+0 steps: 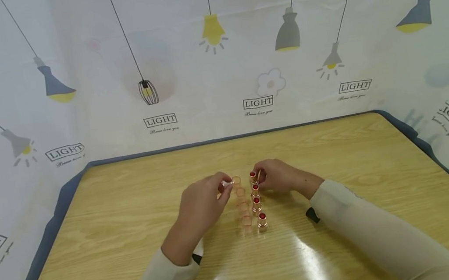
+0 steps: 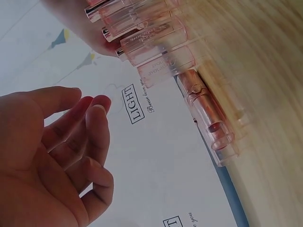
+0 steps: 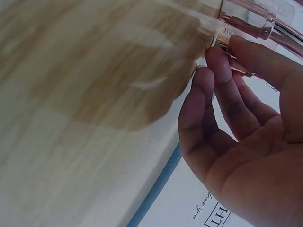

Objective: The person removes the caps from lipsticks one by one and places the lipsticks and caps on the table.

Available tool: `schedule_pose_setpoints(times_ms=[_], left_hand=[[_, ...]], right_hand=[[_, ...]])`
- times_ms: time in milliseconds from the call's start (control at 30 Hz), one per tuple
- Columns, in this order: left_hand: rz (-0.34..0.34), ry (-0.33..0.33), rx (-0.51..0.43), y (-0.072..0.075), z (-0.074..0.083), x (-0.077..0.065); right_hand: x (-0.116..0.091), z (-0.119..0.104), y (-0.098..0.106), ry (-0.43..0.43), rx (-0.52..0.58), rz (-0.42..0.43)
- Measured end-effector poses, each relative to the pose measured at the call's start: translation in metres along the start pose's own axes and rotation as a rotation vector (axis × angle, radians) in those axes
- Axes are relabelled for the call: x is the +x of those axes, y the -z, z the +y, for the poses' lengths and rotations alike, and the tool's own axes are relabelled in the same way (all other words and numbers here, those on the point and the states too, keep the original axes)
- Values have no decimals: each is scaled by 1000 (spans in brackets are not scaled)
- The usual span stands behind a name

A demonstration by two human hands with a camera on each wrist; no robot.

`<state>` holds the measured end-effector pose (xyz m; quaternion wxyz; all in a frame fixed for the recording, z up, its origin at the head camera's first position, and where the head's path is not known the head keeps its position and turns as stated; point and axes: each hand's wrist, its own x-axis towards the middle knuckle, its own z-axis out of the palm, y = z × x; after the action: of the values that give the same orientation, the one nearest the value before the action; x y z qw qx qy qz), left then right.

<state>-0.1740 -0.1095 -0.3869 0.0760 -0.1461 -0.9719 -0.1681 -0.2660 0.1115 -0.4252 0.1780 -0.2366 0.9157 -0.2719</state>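
1. Rose-gold and glossy, 4 upright lipsticks point(image 1: 262, 222) with rounded red tips make a column running from 12 to 6 o'clock on the wood-grain table point(image 1: 117, 236), seen from the head. At their 9 o'clock, 4 clear, pink-tinted caps point(image 1: 246, 221) with rounded-square rims make a matching column. The right hand point(image 1: 278, 175), at 3 o'clock, pinches the farthest lipstick point(image 1: 253, 178). The left hand point(image 1: 199, 201), at 9 o'clock, has its fingertips just beside the farthest cap point(image 1: 236, 180). Smooth white sheeting point(image 1: 204, 80), printed with lamps and faintly creased, spans 12 o'clock.
2. Left wrist: the left hand's fingers curl loosely at 8 o'clock, nothing showing in their grasp. See-through, lettered caps cluster at 12. At 3 o'clock, a cylindrical rose-gold lipstick overlaps a clear cap; whether it sits inside, I cannot tell.
3. Right wrist: the right hand's thumb and forefinger nearly meet on a shiny rose-gold base towards 1 o'clock, its other fingers bent. Flat blue edging point(image 3: 156, 191) slants towards 7.
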Motion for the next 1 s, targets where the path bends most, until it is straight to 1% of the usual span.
schedule_pose_setpoints(times_ms=[200,433,600,667,733,800,900,1000], left_hand=[[-23,-6,-2,-4,1,-2],[1,-21,18,-1,0,-1],[11,-22,18,-1,-1,-1],[19,-26,19,0,-2,0],[23,-29,18,0,-2,0],[17,-22,17,1,-3,1],[9,-18,20,0,-5,0],[30,-31,31,0,-8,0]], right_hand=[[1,1,-5,1,-2,0],[2,-2,-3,3,-7,-19],[2,-1,1,10,-40,-55],[0,-1,4,15,-63,-51],[-4,-2,7,22,-84,-25],[-10,-2,9,25,-95,21],[-22,-3,12,14,-88,116],[-35,-7,12,4,-48,220]])
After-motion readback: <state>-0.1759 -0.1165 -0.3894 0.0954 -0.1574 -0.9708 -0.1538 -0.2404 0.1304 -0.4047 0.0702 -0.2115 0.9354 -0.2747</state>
